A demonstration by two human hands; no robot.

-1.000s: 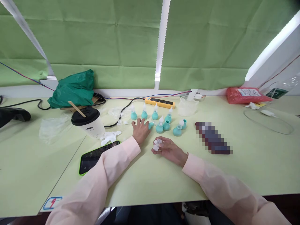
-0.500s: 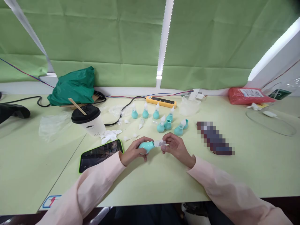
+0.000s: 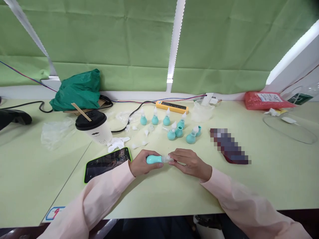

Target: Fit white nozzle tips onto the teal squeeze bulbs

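Note:
My left hand [image 3: 141, 163] is closed around the teal rubber bulb of a nasal aspirator [image 3: 154, 159], which lies nearly level with its neck to the right. A clear plastic piece [image 3: 165, 159] sits at the neck. My right hand [image 3: 191, 162] pinches the far end of that piece, and its fingers partly hide it. Beyond my hands stand several teal bulbs with white tips, among them one bulb [image 3: 191, 137] at the right. An uncapped bulb [image 3: 178, 131] shows its open neck. Loose white tips [image 3: 145, 143] lie nearby.
A phone [image 3: 107, 164] lies by my left forearm, with a lidded cup [image 3: 98, 132] and crumpled tissue [image 3: 118, 143] behind it. A yellow power strip [image 3: 171, 107] and black cable are at the back. At the right are a pixelated dark object [image 3: 229, 146] and a red package [image 3: 266, 100].
The bulb has turned from a tilt to nearly level. My right hand's fingers have straightened and come together over the end of the clear piece.

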